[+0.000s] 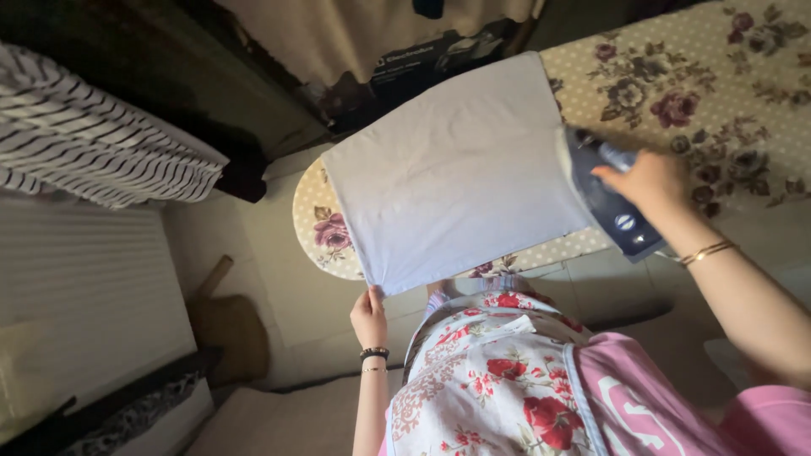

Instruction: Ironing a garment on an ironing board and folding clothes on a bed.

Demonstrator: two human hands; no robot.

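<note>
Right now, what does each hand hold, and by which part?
The right hand grips the dark blue steam iron by its top handle. The left hand pinches the near corner of the pale lilac cloth.

There is one ironing board (743, 76) with a floral cover, and one pale lilac cloth (456, 169) spread over it. One dark blue iron (610, 196) sits at the cloth's edge. Two hands show: the left hand (369, 317) and the right hand (655, 179). Two bracelets (372, 359) circle the left wrist; thin gold bangles (708, 252) ring the right, their number unclear. One striped fabric (93, 143) lies off to the side.
</note>
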